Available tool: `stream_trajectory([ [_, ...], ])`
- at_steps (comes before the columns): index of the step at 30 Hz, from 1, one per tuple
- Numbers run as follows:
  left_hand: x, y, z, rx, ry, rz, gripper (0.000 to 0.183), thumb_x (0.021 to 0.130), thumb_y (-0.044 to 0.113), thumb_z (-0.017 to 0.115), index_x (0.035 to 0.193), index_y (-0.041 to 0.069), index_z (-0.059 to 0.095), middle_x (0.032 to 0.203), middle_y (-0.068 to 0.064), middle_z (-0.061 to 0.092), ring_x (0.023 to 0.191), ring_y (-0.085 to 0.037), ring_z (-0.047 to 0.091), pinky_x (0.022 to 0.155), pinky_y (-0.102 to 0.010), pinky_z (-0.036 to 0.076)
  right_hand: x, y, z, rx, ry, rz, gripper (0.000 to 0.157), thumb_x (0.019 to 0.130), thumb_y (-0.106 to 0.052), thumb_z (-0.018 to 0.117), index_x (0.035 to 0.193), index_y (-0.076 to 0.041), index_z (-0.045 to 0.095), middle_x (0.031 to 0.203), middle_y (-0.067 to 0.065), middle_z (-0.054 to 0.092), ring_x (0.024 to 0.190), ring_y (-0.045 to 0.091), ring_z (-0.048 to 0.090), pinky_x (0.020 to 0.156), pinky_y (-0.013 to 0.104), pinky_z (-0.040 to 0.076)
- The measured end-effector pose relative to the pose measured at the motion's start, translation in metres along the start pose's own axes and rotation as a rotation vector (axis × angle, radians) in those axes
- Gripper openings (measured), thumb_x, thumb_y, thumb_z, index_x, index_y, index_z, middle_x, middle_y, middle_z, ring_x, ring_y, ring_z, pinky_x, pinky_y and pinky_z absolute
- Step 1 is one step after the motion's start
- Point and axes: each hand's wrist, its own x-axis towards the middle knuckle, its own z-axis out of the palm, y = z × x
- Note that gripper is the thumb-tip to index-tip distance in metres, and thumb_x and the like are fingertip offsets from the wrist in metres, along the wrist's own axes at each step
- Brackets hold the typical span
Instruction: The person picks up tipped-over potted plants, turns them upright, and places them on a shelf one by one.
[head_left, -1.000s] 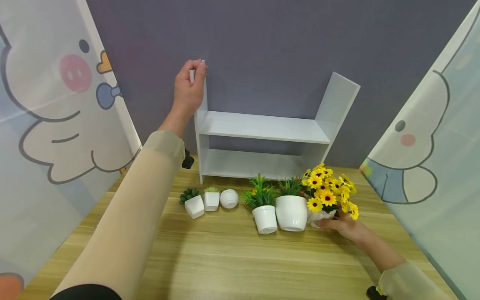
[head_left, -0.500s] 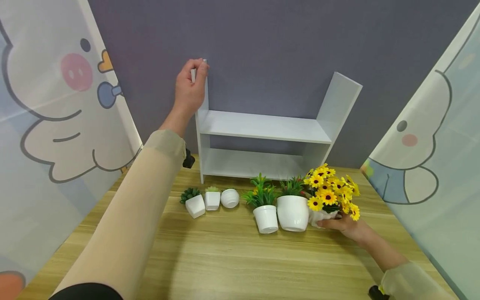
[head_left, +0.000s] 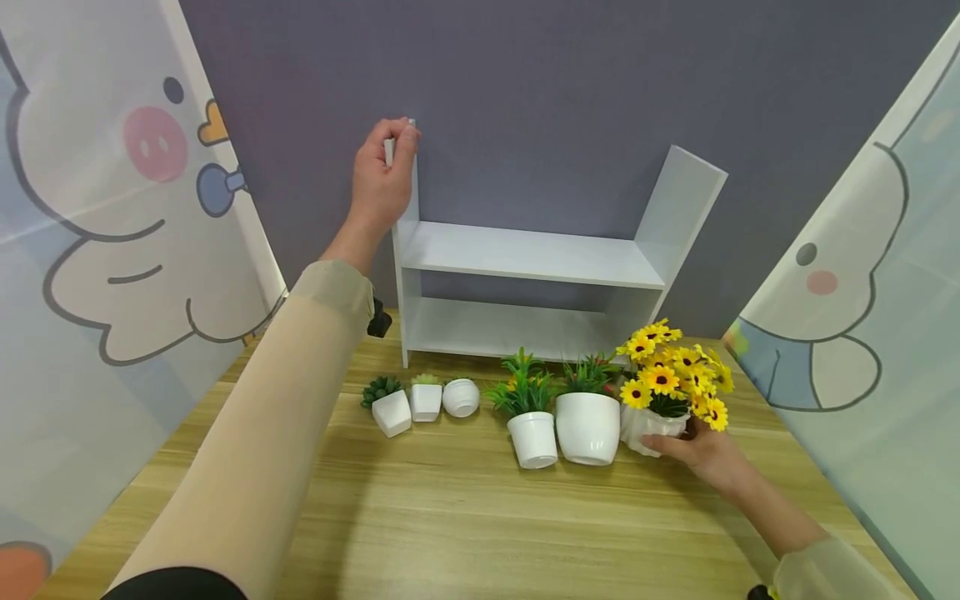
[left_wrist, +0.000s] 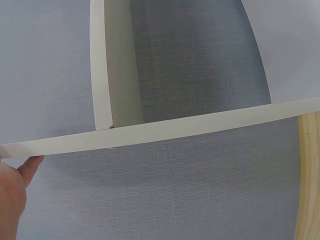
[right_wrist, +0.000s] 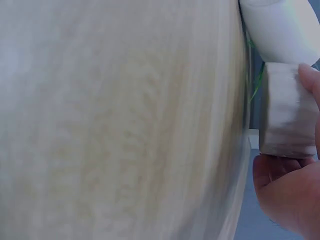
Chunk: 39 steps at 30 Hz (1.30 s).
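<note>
The right hand (head_left: pixel 708 457) is half closed and is gripping the flower pot (head_left: pixel 654 428), the thumb pressing on its front. Yellow flowers (head_left: pixel 663 380) are rising from this pot; whether its base is touching the table (head_left: pixel 480 525), I cannot tell. The left hand (head_left: pixel 382 179) is closing its fingers around the upper left edge of the white shelf (head_left: pixel 532 252). Just left of the flower pot, the big pot (head_left: pixel 588 428) is standing, then the medium pot (head_left: pixel 533 440). Farther left, three small pots (head_left: pixel 426 403) are sitting in front of the shelf.
</note>
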Motion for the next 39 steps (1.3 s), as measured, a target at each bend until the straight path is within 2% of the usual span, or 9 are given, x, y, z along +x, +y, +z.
stream_trajectory([
  [4, 0.0, 0.0, 0.0, 0.005, -0.005, -0.003, 0.036, 0.114, 0.028, 0.057, 0.12, -0.007, 0.064, 0.142, -0.014, 0.07, 0.152, -0.005, 0.052, 0.124, -0.021, 0.04, -0.002, -0.005, -0.004, 0.018, 0.032, 0.06, 0.078, 0.102, -0.024, 0.081, 0.159, 0.006, 0.037, 0.15, 0.03, 0.058, 0.106, -0.007, 0.062, 0.084, 0.02, 0.06],
  [9, 0.0, 0.0, 0.001, 0.007, -0.002, -0.002, 0.036, 0.114, 0.027, 0.057, 0.12, -0.007, 0.064, 0.145, -0.015, 0.069, 0.152, -0.006, 0.052, 0.124, -0.022, 0.04, -0.002, -0.018, -0.008, 0.042, 0.056, 0.127, 0.076, 0.105, -0.03, 0.078, 0.157, 0.01, 0.041, 0.149, 0.029, 0.058, 0.105, -0.006, 0.062, 0.084, 0.022, 0.061],
  [14, 0.0, 0.001, 0.003, 0.013, -0.003, -0.004, 0.035, 0.114, 0.028, 0.057, 0.12, -0.005, 0.065, 0.142, -0.013, 0.07, 0.152, -0.004, 0.052, 0.124, -0.02, 0.04, -0.003, -0.029, -0.01, 0.051, 0.082, 0.131, 0.076, 0.104, -0.032, 0.079, 0.158, 0.007, 0.041, 0.146, 0.023, 0.06, 0.105, -0.004, 0.063, 0.085, 0.026, 0.062],
  [21, -0.001, 0.002, 0.005, 0.022, -0.009, -0.013, 0.035, 0.115, 0.029, 0.056, 0.12, -0.005, 0.065, 0.143, -0.011, 0.07, 0.153, -0.004, 0.05, 0.126, -0.02, 0.036, -0.002, -0.046, -0.01, 0.045, 0.1, 0.095, 0.078, 0.104, -0.034, 0.079, 0.162, 0.001, 0.04, 0.153, 0.022, 0.057, 0.106, -0.005, 0.064, 0.086, 0.025, 0.062],
  [27, 0.0, 0.0, 0.005, 0.017, -0.005, -0.011, 0.036, 0.115, 0.029, 0.056, 0.122, -0.005, 0.065, 0.142, -0.013, 0.071, 0.153, -0.004, 0.05, 0.126, -0.02, 0.037, 0.0, -0.061, -0.01, 0.006, 0.092, 0.107, 0.082, 0.104, -0.04, 0.078, 0.166, -0.004, 0.037, 0.154, 0.02, 0.056, 0.107, -0.004, 0.063, 0.086, 0.025, 0.061],
  [36, 0.0, -0.004, 0.004, -0.01, 0.003, 0.0, 0.035, 0.114, 0.028, 0.057, 0.119, -0.006, 0.065, 0.135, -0.017, 0.071, 0.152, -0.006, 0.052, 0.123, -0.024, 0.041, 0.009, -0.087, -0.002, 0.024, 0.095, 0.084, 0.076, 0.102, -0.045, 0.079, 0.161, -0.012, 0.045, 0.143, 0.014, 0.061, 0.109, 0.009, 0.064, 0.084, 0.026, 0.06],
  [39, 0.0, -0.003, 0.003, -0.015, 0.007, -0.003, 0.035, 0.114, 0.027, 0.058, 0.122, -0.006, 0.066, 0.139, -0.018, 0.071, 0.152, -0.006, 0.051, 0.124, -0.023, 0.041, 0.015, -0.097, 0.001, 0.024, 0.086, 0.07, 0.073, 0.101, -0.048, 0.079, 0.158, -0.015, 0.048, 0.139, 0.011, 0.06, 0.109, 0.014, 0.062, 0.083, 0.026, 0.059],
])
